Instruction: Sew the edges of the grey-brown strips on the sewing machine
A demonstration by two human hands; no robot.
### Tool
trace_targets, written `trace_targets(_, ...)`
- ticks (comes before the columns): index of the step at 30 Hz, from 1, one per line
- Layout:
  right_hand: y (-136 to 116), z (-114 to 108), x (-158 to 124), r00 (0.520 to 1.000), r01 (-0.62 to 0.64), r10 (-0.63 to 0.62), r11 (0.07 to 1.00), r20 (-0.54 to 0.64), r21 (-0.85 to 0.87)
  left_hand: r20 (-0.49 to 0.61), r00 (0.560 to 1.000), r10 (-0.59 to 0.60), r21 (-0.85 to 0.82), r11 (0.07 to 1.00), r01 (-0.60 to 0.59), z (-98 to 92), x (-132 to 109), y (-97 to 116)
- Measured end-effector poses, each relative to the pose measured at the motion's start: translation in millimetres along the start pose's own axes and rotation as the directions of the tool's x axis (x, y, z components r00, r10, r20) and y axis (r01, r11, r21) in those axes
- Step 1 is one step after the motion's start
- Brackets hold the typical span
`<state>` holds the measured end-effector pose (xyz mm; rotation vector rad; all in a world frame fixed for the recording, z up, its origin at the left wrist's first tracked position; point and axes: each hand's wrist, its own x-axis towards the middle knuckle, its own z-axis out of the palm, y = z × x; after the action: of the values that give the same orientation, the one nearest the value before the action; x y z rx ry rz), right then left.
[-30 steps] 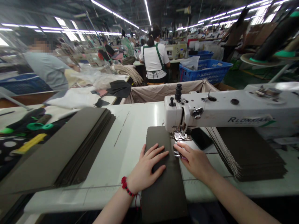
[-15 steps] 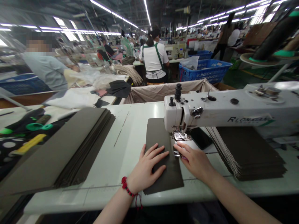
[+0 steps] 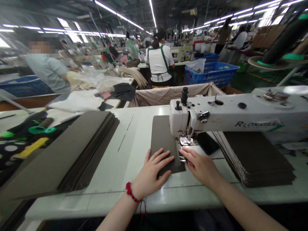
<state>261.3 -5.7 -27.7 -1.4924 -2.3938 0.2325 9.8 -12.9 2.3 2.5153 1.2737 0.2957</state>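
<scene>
A dark olive fabric panel [image 3: 161,138] lies flat on the sewing table, its right edge at the presser foot [image 3: 187,140] of a white sewing machine [image 3: 216,112]. My left hand [image 3: 155,168], fingers spread, rests on the panel's lower part. Just in front of the presser foot, my right hand [image 3: 201,165] is closed around thread snips [image 3: 183,159]; their silver blades point left over the panel's edge, and the handle is mostly hidden. Its fingertips are by the panel's right edge.
Stacks of similar panels lie left [image 3: 79,154] and right [image 3: 260,157]. A dark phone-like slab [image 3: 208,143] sits behind my right hand. Beyond the table are a cloth-lined bin [image 3: 158,96], a blue crate [image 3: 211,73] and co-workers, one in a white shirt [image 3: 159,61].
The panel has slid away from me under the machine; its near edge has moved from the table's front to beside my left thumb. Both hands stay almost where they were.
</scene>
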Motion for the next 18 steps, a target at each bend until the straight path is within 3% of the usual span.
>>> trace_targets(18,1.9,3.5,1.0,1.0,-0.003,0.003,1.0,-0.008,0.02,-0.068,0.997,-0.039,0.087,0.995,0.044,8.4,4.2,-1.1)
